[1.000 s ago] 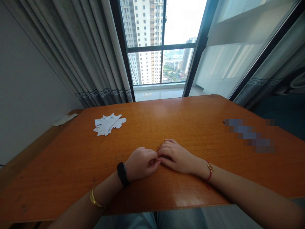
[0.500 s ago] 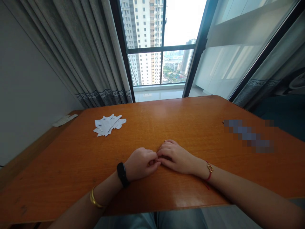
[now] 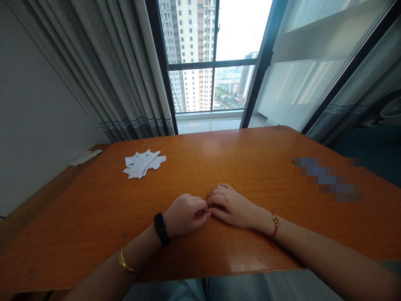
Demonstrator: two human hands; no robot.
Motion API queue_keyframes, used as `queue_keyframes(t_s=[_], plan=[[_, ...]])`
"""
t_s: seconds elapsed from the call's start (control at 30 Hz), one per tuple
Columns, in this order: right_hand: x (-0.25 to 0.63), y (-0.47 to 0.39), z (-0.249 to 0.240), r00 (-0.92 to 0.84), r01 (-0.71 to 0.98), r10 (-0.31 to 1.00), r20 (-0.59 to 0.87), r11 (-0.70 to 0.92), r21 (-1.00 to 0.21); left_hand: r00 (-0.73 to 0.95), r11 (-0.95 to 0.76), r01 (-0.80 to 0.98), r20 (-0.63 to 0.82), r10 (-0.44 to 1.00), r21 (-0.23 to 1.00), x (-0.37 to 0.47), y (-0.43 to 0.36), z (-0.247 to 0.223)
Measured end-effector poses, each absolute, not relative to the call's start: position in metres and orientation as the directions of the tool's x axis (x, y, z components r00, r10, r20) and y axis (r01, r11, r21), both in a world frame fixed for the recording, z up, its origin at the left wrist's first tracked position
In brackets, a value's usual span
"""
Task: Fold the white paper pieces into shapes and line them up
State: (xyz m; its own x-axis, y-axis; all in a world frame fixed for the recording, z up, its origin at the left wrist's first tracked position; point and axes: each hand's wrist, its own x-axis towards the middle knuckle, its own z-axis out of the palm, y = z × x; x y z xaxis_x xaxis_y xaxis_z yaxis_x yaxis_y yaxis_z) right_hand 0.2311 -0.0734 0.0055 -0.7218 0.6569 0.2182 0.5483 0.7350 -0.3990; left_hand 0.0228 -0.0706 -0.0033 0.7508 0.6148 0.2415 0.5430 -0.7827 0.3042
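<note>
My left hand (image 3: pixel 186 215) rests on the wooden table (image 3: pixel 225 161), its fingers curled in and the thumb near the forefinger. No object shows in it. A black wristband (image 3: pixel 161 229) and a gold bangle (image 3: pixel 125 260) circle that arm. Beside it my right hand (image 3: pixel 230 205) lies on the tabletop, loosely curved, with a gap between thumb and forefinger and nothing seen in it. The fingertips of both hands meet in the middle. A red cord bracelet (image 3: pixel 276 224) is on the right wrist. Beyond my left hand lies a pile of white paper pieces (image 3: pixel 142 164).
Toward the right side of the table is a pixelated, unreadable item (image 3: pixel 326 175). A pale flat piece (image 3: pixel 86 157) lies on the ledge at the left. Behind the table are a grey curtain (image 3: pixel 125 71) and a dark window frame (image 3: pixel 191 65).
</note>
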Motion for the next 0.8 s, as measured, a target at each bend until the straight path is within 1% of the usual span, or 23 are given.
queue_keyframes(t_s=[0.8], plan=[[0.2307,-0.073,0.0047,-0.725,0.55,0.656,0.211,0.735,-0.396,0.755,-0.773,0.552,0.206,0.623,0.313,0.0225,-0.0711,-0.0031]])
